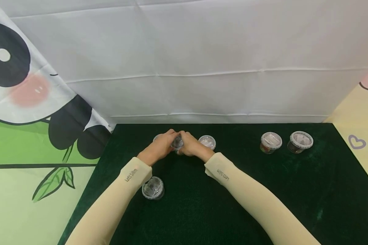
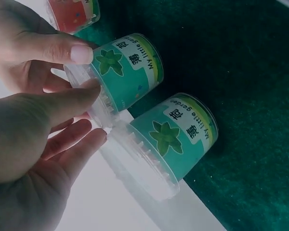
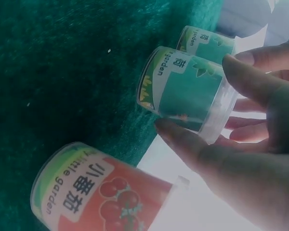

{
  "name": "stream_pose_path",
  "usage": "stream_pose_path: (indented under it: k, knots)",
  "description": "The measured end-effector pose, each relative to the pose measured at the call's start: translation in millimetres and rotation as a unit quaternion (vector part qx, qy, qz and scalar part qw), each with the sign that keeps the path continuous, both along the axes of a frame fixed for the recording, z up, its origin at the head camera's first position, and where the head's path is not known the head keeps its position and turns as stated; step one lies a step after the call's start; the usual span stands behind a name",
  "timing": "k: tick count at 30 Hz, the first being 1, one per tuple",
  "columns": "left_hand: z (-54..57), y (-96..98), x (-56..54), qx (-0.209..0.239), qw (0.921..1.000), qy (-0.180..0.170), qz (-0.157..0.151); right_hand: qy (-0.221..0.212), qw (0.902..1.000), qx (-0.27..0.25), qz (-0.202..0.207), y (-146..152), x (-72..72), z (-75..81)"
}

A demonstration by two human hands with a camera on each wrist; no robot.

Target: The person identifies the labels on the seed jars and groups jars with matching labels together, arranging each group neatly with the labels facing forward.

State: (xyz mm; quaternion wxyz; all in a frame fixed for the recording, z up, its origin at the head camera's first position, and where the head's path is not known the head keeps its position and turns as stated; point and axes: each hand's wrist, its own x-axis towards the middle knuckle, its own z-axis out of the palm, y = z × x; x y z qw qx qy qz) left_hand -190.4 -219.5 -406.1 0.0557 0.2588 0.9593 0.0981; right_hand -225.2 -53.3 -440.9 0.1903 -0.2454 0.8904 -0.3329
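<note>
Both hands meet at the far middle of the table, on a lidded clear plastic cup (image 1: 177,143) with a green mint label. In the left wrist view, the left hand (image 1: 162,146) pinches the cup's lid edge between thumb and fingers. The right hand (image 1: 191,144) grips the same cup from the other side, its thumb near the rim. Just left of it stands a second mint-labelled cup (image 2: 176,134), mostly hidden behind the left hand in the head view. A tomato-labelled cup (image 3: 101,192) with a red label stands to the right, beside the right wrist.
Another lidded cup (image 1: 153,188) stands nearer, beside the left forearm. Two more lidded cups (image 1: 271,141) stand together at the far right. A dark green cloth (image 1: 196,211) covers the table, with a white curtain (image 1: 196,98) behind its far edge.
</note>
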Motion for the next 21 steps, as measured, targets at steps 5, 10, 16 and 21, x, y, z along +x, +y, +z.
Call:
stream_pose_path:
  k: [5,10,16,21]
  knots:
    - [3.3,-0.5,2.7,0.015,0.9999,-0.001,0.000,0.006,0.9998,-0.016,0.008,5,1.2,3.0]
    - [12.1,-1.8,7.5,0.062,0.9979,-0.006,0.019,0.007,0.9988,-0.048,0.005,16,1.9,9.9]
    - [26.2,-0.6,12.8,0.067,0.9969,-0.005,0.041,0.001,0.9951,-0.098,0.008,34,4.5,25.8]
    - [36.9,6.3,20.1,0.084,0.9950,-0.013,0.053,-0.034,0.9874,-0.154,0.005,53,5.7,35.1]
